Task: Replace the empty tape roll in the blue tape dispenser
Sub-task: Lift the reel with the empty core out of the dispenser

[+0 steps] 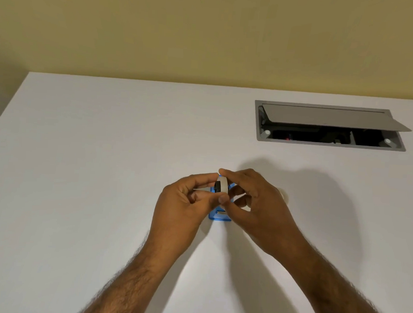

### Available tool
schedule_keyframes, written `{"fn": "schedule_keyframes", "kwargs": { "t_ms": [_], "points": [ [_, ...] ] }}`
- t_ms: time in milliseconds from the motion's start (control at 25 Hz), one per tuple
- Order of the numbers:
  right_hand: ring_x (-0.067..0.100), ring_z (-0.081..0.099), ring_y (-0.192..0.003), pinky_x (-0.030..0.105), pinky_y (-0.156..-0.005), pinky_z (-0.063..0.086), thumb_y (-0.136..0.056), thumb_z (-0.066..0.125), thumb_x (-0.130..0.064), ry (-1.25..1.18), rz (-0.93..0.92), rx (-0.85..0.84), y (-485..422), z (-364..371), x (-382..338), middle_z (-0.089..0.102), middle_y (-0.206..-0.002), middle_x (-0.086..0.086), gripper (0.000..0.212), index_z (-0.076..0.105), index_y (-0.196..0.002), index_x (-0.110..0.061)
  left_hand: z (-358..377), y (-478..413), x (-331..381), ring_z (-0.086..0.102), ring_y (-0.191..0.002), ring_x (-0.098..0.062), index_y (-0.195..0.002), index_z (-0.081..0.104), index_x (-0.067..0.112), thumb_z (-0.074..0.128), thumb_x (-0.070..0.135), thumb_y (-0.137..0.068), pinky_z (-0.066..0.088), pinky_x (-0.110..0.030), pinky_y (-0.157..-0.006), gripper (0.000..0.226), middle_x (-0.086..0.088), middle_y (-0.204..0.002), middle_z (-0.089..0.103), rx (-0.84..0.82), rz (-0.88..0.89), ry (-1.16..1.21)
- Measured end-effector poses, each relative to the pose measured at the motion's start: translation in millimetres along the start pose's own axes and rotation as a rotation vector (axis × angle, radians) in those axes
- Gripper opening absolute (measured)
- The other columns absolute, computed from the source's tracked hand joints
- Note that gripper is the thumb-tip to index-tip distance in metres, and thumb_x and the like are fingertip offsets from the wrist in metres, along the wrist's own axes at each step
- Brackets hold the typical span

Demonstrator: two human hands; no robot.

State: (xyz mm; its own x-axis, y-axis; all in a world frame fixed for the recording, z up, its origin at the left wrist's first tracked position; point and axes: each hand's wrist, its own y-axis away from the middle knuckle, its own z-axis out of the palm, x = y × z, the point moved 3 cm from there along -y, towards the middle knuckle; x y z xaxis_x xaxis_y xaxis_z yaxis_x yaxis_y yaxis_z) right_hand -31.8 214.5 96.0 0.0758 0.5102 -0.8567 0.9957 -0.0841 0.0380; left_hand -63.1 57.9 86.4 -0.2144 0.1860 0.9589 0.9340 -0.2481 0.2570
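Note:
A pale tape roll [222,185] with a dark core is held upright between both hands, just above the blue tape dispenser [219,217]. The dispenser stands on the white table, mostly hidden by my fingers; only its near end shows. My left hand [188,201] pinches the roll from the left with thumb and fingers. My right hand [248,200] grips it from the right, thumb at the bottom and forefinger on top. A second whitish roll [284,194] peeks out on the table behind my right hand.
The white table [103,162] runs to a yellow wall at the back. A grey cable hatch [328,125] with its lid propped open is set into the table at the back right. The table's left edge is near the frame's left side.

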Motion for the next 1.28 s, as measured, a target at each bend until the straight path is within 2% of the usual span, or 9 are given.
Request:
{"fn": "schedule_keyframes", "kwargs": {
  "t_ms": [120, 240, 320, 520, 720, 840, 920, 1080, 1280],
  "points": [
    [-0.001, 0.067, -0.089, 0.01, -0.077, 0.052, -0.087, 0.068, -0.023, -0.106, 0.098, 0.018, 2, -1, 2, 0.068, -0.101, -0.017, 0.038, 0.062, -0.124, -0.028, -2, -2, 2, 0.076, -0.082, 0.003, -0.107, 0.075, 0.032, 0.084, 0.022, -0.079, 0.053, -0.006, -0.071, 0.031, 0.02, -0.085, 0.08, 0.055, 0.032, -0.027],
    [0.017, 0.074, -0.084, 0.041, -0.085, 0.058, -0.087, 0.068, -0.012, -0.458, 0.261, 0.108, 3, -4, 10, 0.078, -0.091, -0.001, 0.019, 0.074, -0.102, -0.021, -1, -4, 2, 0.076, -0.082, 0.001, -0.104, 0.075, 0.033, 0.086, 0.019, -0.075, 0.053, -0.006, -0.069, 0.034, 0.018, -0.087, 0.08, 0.076, 0.035, -0.003],
    [0.024, 0.074, -0.084, 0.05, -0.086, 0.056, -0.085, 0.071, -0.01, -0.517, 0.295, 0.122, 4, -4, 11, 0.078, -0.086, 0.006, 0.012, 0.076, -0.093, -0.016, 0, -3, 3, 0.076, -0.082, 0.0, -0.101, 0.076, 0.034, 0.087, 0.019, -0.073, 0.054, -0.007, -0.069, 0.034, 0.016, -0.087, 0.08, 0.081, 0.043, -0.007],
    [0.023, 0.073, -0.083, 0.049, -0.086, 0.056, -0.085, 0.071, -0.01, -0.496, 0.291, 0.103, 6, -6, 11, 0.077, -0.085, 0.005, 0.008, 0.077, -0.089, -0.014, 3, -2, 6, 0.076, -0.088, -0.003, -0.102, 0.076, 0.035, 0.087, 0.023, -0.074, 0.06, -0.019, -0.08, 0.032, 0.017, -0.094, 0.08, 0.044, 0.072, -0.06],
    [0.031, 0.071, -0.094, 0.049, -0.092, 0.053, -0.095, 0.057, -0.016, -0.686, 0.325, 0.09, 8, -4, 12, 0.075, -0.097, 0.017, 0.021, 0.072, -0.103, -0.003, 6, -1, 13, 0.071, -0.075, 0.01, -0.093, 0.078, 0.038, 0.086, 0.021, -0.074, 0.05, -0.002, -0.066, 0.027, 0.027, -0.084, 0.077, 0.109, 0.088, -0.07],
    [0.031, 0.072, -0.089, 0.044, -0.088, 0.056, -0.09, 0.064, -0.024, -0.726, 0.329, 0.101, 8, -2, 9, 0.075, -0.089, 0.018, 0.02, 0.074, -0.092, -0.006, 8, 0, 14, 0.068, -0.07, 0.012, -0.094, 0.079, 0.038, 0.085, 0.021, -0.076, 0.047, 0.0, -0.063, 0.025, 0.029, -0.073, 0.073, 0.111, 0.088, -0.082],
    [0.032, 0.072, -0.087, 0.041, -0.086, 0.057, -0.088, 0.067, -0.02, -0.77, 0.337, 0.091, 9, -1, 10, 0.075, -0.086, 0.019, 0.015, 0.073, -0.088, -0.006, 8, 1, 14, 0.068, -0.071, 0.011, -0.096, 0.08, 0.036, 0.084, 0.019, -0.078, 0.047, -0.001, -0.064, 0.026, 0.028, -0.072, 0.073, 0.105, 0.097, -0.105],
    [0.036, 0.071, -0.089, 0.044, -0.084, 0.057, -0.084, 0.072, -0.011, -0.849, 0.378, 0.063, 8, -3, 13, 0.072, -0.097, 0.023, 0.021, 0.067, -0.104, -0.008, 6, 1, 11, 0.074, -0.086, 0.003, -0.096, 0.08, 0.034, 0.085, 0.015, -0.076, 0.051, -0.004, -0.07, 0.028, 0.022, -0.093, 0.078, 0.085, 0.094, -0.081],
    [0.036, 0.07, -0.097, 0.046, -0.084, 0.056, -0.079, 0.074, -0.017, -0.824, 0.358, -0.118, 4, -7, 10, 0.072, -0.109, 0.018, 0.039, 0.066, -0.117, -0.013, 1, 3, 10, 0.073, -0.089, -0.003, -0.094, 0.079, 0.041, 0.085, 0.024, -0.074, 0.057, -0.016, -0.078, 0.027, 0.02, -0.093, 0.076, 0.058, 0.105, -0.149]
  ]
}}
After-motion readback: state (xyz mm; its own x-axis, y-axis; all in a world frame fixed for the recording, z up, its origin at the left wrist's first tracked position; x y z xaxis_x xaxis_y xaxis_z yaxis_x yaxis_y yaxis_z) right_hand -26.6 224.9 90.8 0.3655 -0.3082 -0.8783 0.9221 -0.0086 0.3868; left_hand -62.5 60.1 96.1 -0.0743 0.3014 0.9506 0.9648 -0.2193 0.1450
